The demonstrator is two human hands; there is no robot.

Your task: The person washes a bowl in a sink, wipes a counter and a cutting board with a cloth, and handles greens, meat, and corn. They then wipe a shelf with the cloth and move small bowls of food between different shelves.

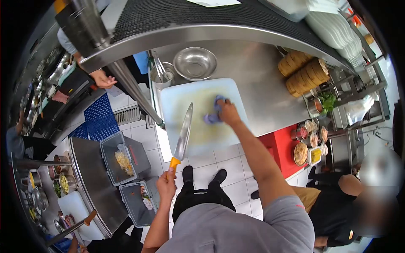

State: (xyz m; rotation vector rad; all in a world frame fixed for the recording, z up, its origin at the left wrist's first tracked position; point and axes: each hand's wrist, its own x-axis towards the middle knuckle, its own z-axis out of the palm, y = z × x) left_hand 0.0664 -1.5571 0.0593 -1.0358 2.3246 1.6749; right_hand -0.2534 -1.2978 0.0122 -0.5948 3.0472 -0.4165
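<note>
The left hand [166,185] is closed round the yellow handle of a knife [184,137]; the right hand [229,113] grips a bunched purple cloth [212,118]. Clock positions are taken from the centre of the cutting board [174,98], with twelve away from the person. The cloth sits at about two to three o'clock, over the stained surface. The blade lies across the seven-to-ten o'clock side, tip towards eleven; contact with the board cannot be confirmed. A metal bowl [195,63] stands at twelve on the bench [270,76].

Hazards, in judgement: a sweep of the cloth towards nine could bring the right hand onto the blade. A loosened left grip could drop the knife towards the shoes [217,178] at about six. Moisture, if present, could make the board slide.
</note>
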